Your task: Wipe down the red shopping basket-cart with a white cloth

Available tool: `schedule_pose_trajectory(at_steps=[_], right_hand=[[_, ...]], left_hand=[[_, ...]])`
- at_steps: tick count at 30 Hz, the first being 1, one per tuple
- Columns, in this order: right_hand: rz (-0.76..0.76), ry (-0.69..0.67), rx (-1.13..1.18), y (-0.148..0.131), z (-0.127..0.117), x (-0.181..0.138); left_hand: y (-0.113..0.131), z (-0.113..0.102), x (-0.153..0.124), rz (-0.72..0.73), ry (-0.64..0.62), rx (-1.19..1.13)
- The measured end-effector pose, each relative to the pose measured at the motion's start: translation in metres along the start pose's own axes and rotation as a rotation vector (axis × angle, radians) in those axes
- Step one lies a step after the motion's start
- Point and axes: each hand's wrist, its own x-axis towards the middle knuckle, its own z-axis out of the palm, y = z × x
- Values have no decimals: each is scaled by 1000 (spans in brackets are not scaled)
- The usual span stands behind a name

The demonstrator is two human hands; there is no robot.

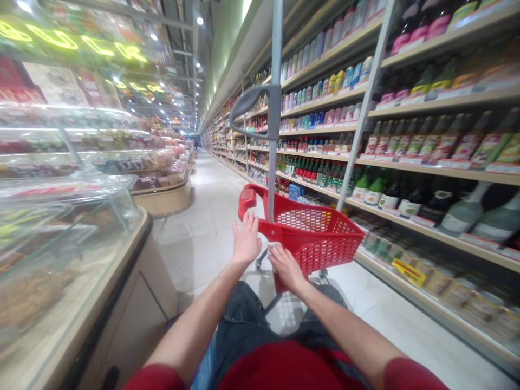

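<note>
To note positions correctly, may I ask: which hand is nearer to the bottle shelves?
The right hand, beside the red basket; the left hand is farther over, toward the glass counter.

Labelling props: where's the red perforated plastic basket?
Head view, right of centre: the basket sits just beyond the right hand, beside the beige stocked shelves.

Glossy plastic shopping cart basket (300,235)

pale floor (207,200) | stocked shelves (439,169), right | glass-topped counter (134,303), left | ceiling lamps (199,21) lit
</note>
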Motion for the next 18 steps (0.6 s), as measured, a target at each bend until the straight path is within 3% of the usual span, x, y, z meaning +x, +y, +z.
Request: schedule_pose_trajectory(at_steps=[4,7,9,13,18], right_hand=[[-3,132,44,2,-7,0],[37,329,30,7,-28,21],[54,380,5,10,-39,35],[19,251,-24,7,-34,37],[16,-19,-17,-2,-6,4]], left_hand=[[0,11,-13,26,39,-32],[2,19,-24,37,64,-50],[5,23,-30,46,68,-51],[8,31,-44,76,29,-30],[4,42,-60,83,-92,-11]])
